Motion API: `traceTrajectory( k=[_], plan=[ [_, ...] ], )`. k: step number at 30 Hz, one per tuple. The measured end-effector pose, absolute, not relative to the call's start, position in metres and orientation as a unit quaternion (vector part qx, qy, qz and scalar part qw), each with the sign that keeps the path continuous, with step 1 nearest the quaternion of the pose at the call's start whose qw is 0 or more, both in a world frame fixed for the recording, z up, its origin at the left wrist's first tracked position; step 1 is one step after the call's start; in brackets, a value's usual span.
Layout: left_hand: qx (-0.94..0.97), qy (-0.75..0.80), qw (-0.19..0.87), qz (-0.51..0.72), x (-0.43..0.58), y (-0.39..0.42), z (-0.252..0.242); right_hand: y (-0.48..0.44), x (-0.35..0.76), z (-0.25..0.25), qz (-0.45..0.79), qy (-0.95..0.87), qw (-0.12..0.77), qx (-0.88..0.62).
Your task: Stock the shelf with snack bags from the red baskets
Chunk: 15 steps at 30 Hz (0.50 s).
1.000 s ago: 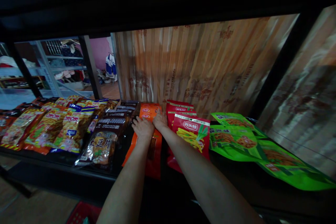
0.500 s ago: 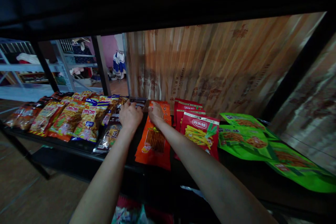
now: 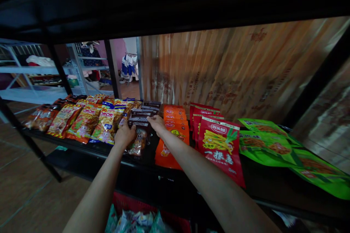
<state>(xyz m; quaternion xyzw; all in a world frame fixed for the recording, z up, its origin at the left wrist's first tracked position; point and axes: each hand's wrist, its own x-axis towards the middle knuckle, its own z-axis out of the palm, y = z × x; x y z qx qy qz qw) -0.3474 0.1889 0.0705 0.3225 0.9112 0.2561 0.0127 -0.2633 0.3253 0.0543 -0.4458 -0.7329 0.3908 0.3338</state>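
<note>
Both of my hands are at the front dark brown snack bag (image 3: 139, 136), which has a checkered top edge and lies face up in a row of similar bags. My left hand (image 3: 125, 135) grips its left side with curled fingers. My right hand (image 3: 157, 123) closes its fingers on the upper right corner. Directly right of it, under my right forearm, orange snack packets (image 3: 175, 120) overlap in a row. Left of my left hand lies a yellow and blue snack bag (image 3: 107, 122).
Red snack packets (image 3: 218, 145) and green snack packets (image 3: 262, 145) lie to the right on the black shelf. More puffed snack bags (image 3: 84, 120) line the left side. A black shelf board (image 3: 175, 3) hangs overhead; a curtain (image 3: 218, 72) stands behind. Below is a red box (image 3: 177, 222) of packets.
My right hand has moved from the orange packets to the brown bag. My left hand has shifted from the rear of the brown row to the front bag's left side. The view has shifted slightly.
</note>
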Motion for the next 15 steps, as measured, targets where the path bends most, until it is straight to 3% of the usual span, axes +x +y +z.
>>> traceTrajectory(
  k=[6, 15],
  plan=[
    [0.321, 0.905, 0.030, 0.276, -0.356, 0.198, 0.068, 0.321, -0.268, 0.050, 0.386, -0.745, 0.315, -0.444],
    [0.334, 0.895, 0.021, 0.294, -0.356, 0.204, 0.069, 0.333, -0.278, 0.046, 0.344, -0.722, 0.375, -0.469]
  ],
)
